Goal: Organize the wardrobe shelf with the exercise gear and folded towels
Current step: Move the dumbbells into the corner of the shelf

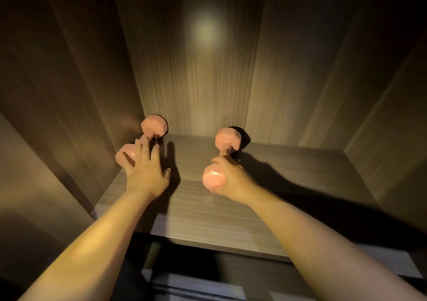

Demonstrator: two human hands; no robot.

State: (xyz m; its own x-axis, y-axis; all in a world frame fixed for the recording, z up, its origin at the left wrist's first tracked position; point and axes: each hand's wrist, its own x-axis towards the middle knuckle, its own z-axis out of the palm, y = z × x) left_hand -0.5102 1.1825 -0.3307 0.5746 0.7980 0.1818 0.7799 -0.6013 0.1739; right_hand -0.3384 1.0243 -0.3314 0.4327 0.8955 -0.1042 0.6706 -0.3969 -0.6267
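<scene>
At nine o'clock the left hand (147, 173) covers part of the left dumbbell (153, 125). The right hand (231, 180) hides the handle of the right dumbbell (227, 139), whose stamped mark is too small to read. Both forearms run off at five and seven o'clock. Under the shelf (277, 185), at six, all is dark blur.

Left hand (147, 172) splayed, right hand (232, 180) curled.

— Kind of place?
— Home, prob. bedroom: inside of a wardrobe.
— Evidence?
— Wood-grain shelf (231, 208), matching back panel (203, 88) & side wall (69, 81); pink dumbbell (152, 126) in back-left corner, second pink dumbbell (227, 139) nearer mid.
</scene>
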